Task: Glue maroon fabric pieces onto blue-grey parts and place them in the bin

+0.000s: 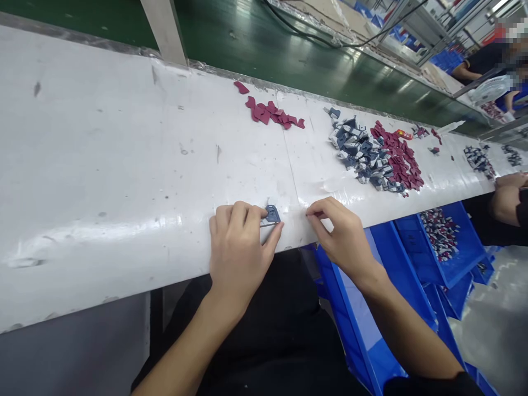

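My left hand point(241, 242) rests at the front edge of the white table, its fingers and thumb closed on a small dark blue and white part point(271, 214). To the right, my right hand point(340, 234) is just above the table edge, thumb and forefinger pinched together; whatever they hold is too small to name. A heap of blue and white parts point(358, 148) lies beyond my right hand, with a pile of dark red pieces point(400, 157) against its right side. Another group of dark red pieces point(274, 114) lies near the table's far edge.
The white table point(103, 165) runs across the view, with a metal post point(165, 33) and green surface point(247, 49) behind. Blue bins point(412, 242), one holding parts, stand below at the right. Another person's hands point(511, 184) are at the far right.
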`<state>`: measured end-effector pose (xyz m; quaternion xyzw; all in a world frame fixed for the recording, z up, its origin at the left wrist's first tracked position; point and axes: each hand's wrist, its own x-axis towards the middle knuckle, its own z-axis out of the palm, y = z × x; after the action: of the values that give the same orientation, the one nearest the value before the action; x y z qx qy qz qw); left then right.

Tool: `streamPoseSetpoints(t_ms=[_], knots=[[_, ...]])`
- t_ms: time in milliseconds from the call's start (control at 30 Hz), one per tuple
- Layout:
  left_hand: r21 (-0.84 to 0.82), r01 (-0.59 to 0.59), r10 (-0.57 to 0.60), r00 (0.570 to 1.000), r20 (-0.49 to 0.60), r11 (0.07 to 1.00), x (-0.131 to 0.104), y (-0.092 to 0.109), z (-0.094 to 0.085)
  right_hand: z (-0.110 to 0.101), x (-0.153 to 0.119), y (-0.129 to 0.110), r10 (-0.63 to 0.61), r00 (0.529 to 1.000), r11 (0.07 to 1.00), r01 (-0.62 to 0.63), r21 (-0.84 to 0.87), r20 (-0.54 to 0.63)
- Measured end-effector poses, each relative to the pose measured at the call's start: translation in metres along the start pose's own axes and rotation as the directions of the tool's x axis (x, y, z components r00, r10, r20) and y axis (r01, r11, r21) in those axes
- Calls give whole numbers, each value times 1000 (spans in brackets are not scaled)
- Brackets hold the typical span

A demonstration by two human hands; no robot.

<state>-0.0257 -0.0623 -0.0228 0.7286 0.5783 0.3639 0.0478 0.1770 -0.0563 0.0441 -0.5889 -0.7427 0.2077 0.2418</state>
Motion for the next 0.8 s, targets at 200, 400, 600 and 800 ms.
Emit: streamPoseSetpoints(t_ms=[200, 400, 600, 800], knots=[[-1, -5, 5, 1000, 15, 1000, 0, 0, -1, 10, 14, 1, 183, 983, 882, -170, 440, 14], [10, -15, 14, 1000, 25, 1000, -1, 0, -2, 20, 30, 2, 194, 969, 739, -245, 628, 151], [-4, 6, -6, 999, 43, 1000, -1, 1, -3, 27, 31, 2, 186, 959, 665, -282, 691, 212], [-1, 6, -6, 999, 42, 1000, -1, 1, -2, 35, 26, 1, 259, 962, 697, -248, 673, 87]])
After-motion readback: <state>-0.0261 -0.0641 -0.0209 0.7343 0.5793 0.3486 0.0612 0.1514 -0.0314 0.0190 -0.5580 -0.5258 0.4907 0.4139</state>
